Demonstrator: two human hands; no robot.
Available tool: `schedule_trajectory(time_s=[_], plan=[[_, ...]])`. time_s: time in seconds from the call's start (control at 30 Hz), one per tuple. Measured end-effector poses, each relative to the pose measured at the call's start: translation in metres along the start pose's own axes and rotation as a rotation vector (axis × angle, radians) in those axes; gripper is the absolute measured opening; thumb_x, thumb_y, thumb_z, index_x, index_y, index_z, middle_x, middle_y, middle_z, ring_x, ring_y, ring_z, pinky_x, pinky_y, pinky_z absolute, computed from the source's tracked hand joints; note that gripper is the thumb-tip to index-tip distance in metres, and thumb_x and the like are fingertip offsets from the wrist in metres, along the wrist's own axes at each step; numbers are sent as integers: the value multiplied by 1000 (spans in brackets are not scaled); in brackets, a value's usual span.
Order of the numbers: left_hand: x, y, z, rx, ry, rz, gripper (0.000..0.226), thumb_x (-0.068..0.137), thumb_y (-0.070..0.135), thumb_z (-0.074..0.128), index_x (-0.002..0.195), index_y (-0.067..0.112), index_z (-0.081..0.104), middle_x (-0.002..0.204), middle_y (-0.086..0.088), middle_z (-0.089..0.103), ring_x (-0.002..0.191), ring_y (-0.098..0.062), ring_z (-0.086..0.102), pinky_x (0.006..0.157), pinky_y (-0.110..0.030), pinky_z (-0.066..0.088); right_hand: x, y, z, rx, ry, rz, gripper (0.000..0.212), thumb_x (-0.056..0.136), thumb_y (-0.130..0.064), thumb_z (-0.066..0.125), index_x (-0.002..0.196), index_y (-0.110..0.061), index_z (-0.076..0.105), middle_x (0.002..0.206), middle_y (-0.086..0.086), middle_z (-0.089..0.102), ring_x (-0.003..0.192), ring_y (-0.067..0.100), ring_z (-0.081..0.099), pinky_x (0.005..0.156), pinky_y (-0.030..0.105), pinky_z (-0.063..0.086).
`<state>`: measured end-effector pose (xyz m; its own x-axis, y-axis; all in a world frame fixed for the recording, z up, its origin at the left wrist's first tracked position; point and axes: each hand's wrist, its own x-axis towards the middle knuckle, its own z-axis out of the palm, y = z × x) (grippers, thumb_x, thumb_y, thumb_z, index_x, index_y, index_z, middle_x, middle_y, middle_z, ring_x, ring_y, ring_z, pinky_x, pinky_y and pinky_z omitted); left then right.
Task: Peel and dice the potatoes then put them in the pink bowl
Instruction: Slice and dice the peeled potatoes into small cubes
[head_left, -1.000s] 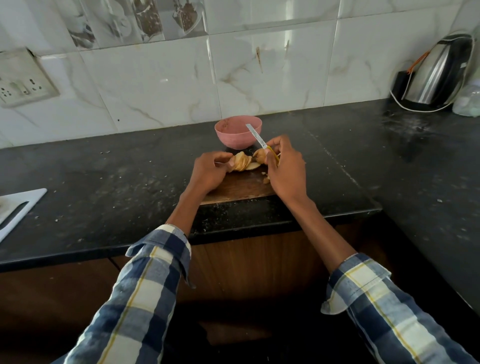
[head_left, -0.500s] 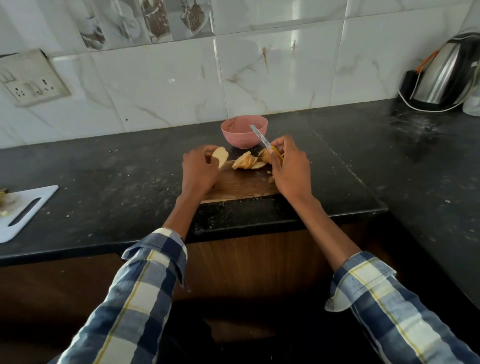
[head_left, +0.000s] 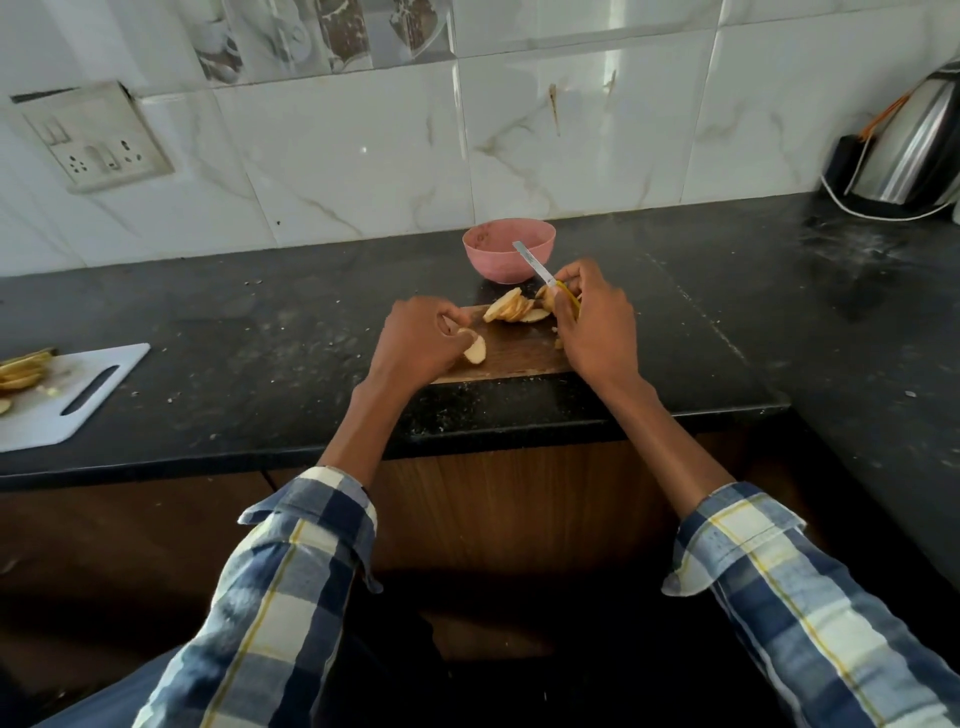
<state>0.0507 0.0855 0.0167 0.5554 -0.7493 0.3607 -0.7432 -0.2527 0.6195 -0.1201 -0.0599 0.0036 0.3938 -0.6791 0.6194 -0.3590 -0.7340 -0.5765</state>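
The left hand (head_left: 415, 345) pinches 1 potato slice (head_left: 475, 349) flat on the board (head_left: 511, 353) for dicing; the right hand (head_left: 597, 322) grips the knife (head_left: 537, 267), ready.

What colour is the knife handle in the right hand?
Yellow; the knife handle shows beside the right hand, best in the head view.

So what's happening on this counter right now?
A person is cutting potato on a wooden board. The left hand holds one potato slice at the board's near left; the right hand grips a knife, blade pointing toward the pink bowl. A pile of slices lies on the board, not yet diced.
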Motion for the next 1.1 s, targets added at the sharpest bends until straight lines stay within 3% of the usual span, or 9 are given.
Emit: schedule_trajectory(time_s=[0.1, 0.2, 0.33, 0.47, 0.6, 0.8, 1.1], plan=[[2, -4, -5, 30, -76, -14, 8, 93, 32, 76, 100, 31, 79, 69, 9, 74, 62, -8, 71, 72, -37, 64, -5, -7, -3, -28, -23, -47, 8, 103, -27, 61, 110, -23, 59, 92, -8, 65, 81, 11, 62, 68, 41, 57], [1, -12, -11, -31, -150, 31, 8, 93, 28, 76, 99, 33, 79, 89, 13, 76, 84, -5, 70, 79, -28, 55, -13, -12, -10, -23, -50, -96, 8, 103, -28, 61, 110, -24, 61, 92, -9, 66, 80, 9, 61, 66, 38, 57], [0, -23, -20, 13, -306, 117, 38, 84, 34, 86, 121, 27, 77, 115, 8, 72, 98, -3, 65, 80, -21, 45, -21, -22, -18, -77, -87, -97, 13, 101, -27, 64, 114, -26, 64, 90, -11, 64, 77, 8, 61, 63, 31, 54], [-2, -25, -9, 3, -216, 110, 43, 83, 35, 87, 123, 27, 76, 117, 11, 70, 91, 0, 63, 70, -11, 40, -21, -40, -24, -178, -257, -48, 18, 98, -29, 67, 116, -30, 68, 103, -9, 69, 88, 10, 64, 71, 35, 57], [-5, -26, 2, -52, -134, 108, 40, 80, 43, 88, 116, 28, 78, 108, 9, 73, 91, -7, 64, 73, -20, 47, -21, -56, -27, -284, -337, -34, 24, 96, -28, 66, 119, -27, 72, 110, -2, 72, 93, 16, 66, 75, 36, 57], [-12, -27, 13, -95, -12, 137, 40, 78, 52, 86, 106, 23, 81, 92, 12, 70, 79, -6, 62, 67, -18, 42, -25, -70, -26, -407, -308, -57, 23, 92, -28, 71, 114, -33, 76, 112, -2, 71, 94, 19, 67, 73, 34, 55], [-12, -31, 21, -112, 47, 173, 35, 78, 47, 89, 101, 23, 81, 94, 13, 70, 81, -5, 63, 72, -23, 49, -27, -82, -23, -487, -310, -97, 25, 93, -28, 74, 119, -27, 76, 112, 2, 72, 95, 20, 68, 80, 34, 57]])
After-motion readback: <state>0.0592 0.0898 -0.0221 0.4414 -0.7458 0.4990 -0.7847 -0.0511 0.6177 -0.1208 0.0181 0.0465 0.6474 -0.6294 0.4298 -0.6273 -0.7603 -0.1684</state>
